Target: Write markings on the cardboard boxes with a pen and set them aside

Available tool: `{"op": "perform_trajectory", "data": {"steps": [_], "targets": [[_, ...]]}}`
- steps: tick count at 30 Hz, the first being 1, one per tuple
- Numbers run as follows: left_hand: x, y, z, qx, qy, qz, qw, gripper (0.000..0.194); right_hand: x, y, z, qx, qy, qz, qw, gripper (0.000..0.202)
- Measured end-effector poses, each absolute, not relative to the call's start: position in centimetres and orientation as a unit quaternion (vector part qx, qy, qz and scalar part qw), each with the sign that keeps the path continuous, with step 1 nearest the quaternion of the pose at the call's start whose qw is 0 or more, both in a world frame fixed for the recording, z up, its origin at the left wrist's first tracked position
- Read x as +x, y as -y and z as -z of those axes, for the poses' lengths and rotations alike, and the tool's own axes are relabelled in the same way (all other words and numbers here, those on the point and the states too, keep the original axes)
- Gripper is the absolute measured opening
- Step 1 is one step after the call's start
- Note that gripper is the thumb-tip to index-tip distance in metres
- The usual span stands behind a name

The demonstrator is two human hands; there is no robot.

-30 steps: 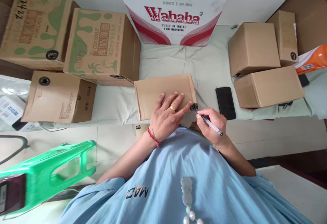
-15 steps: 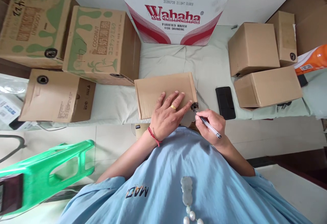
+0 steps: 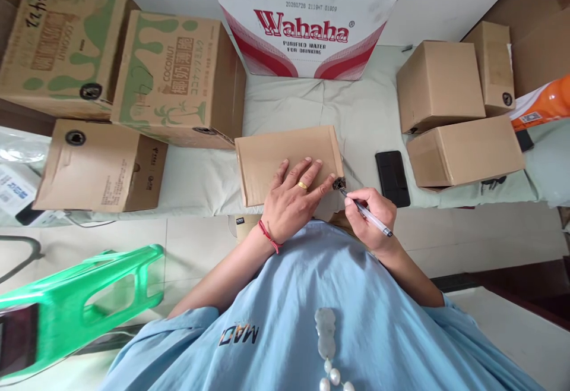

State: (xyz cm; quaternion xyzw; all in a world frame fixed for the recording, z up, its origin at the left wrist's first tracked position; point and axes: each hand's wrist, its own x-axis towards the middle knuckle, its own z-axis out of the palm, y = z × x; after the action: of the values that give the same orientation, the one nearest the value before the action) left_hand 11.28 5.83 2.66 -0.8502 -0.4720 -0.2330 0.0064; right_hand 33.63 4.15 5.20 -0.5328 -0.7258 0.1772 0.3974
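Observation:
A brown cardboard box [image 3: 280,147] lies on the cloth-covered table in front of me. My left hand [image 3: 294,195] rests flat on it with the fingers spread; a gold ring and a red cord bracelet are on that side. In my right hand [image 3: 371,216] is a pen [image 3: 373,218] with a clear barrel, pinched between thumb and fingers. Its tip is at a black patch [image 3: 339,183] on the box's near right corner. Whether the tip touches the patch is too small to tell.
A black phone [image 3: 392,178] lies right of my right hand. Cartons [image 3: 178,76] stand at the left, plain boxes [image 3: 440,82] at the right, a large Wahaha box [image 3: 303,22] behind. A green stool [image 3: 107,296] stands at the lower left.
My right hand and the pen have shifted slightly to the right. My left hand stays in place on the box.

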Motion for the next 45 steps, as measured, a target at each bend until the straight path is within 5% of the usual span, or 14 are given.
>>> {"op": "perform_trajectory", "data": {"steps": [14, 45], "targets": [[11.3, -5.9, -2.6, -0.851, 0.471, 0.232, 0.027, 0.048, 34.2, -4.8, -5.3, -0.527, 0.712, -0.118, 0.449, 0.004], [11.2, -5.8, -2.5, -0.853, 0.475, 0.216, -0.004, 0.052, 34.6, -4.5, -5.8, -0.546, 0.668, -0.236, 0.446, 0.007]]}}
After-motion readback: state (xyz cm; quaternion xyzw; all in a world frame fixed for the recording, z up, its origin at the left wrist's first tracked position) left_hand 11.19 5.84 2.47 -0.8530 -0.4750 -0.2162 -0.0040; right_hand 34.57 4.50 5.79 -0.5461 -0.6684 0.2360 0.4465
